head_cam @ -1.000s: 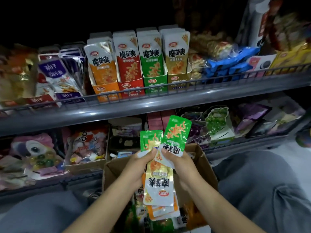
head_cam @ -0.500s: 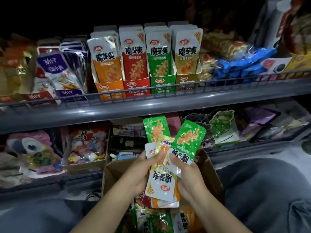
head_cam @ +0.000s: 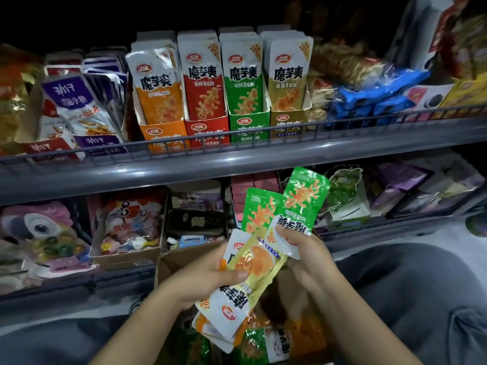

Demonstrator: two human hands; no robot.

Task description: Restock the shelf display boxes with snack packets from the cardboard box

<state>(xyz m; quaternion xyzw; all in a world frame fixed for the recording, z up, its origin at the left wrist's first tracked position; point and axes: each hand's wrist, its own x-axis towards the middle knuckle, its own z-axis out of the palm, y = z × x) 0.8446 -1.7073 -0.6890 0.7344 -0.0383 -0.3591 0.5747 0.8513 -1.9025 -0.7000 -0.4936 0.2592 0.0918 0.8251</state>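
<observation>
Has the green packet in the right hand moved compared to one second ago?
Yes. The green packet in the right hand has gone up and rightwards, closer to the grey shelf rail.

Rail (head_cam: 237,142) fronts display boxes (head_cam: 226,127) (packed)

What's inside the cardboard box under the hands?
Loose snack packets, green and orange ones, lie in the cardboard box. The hands and the packets they hold cover the middle, so the count and the bottom cannot be seen.
</observation>
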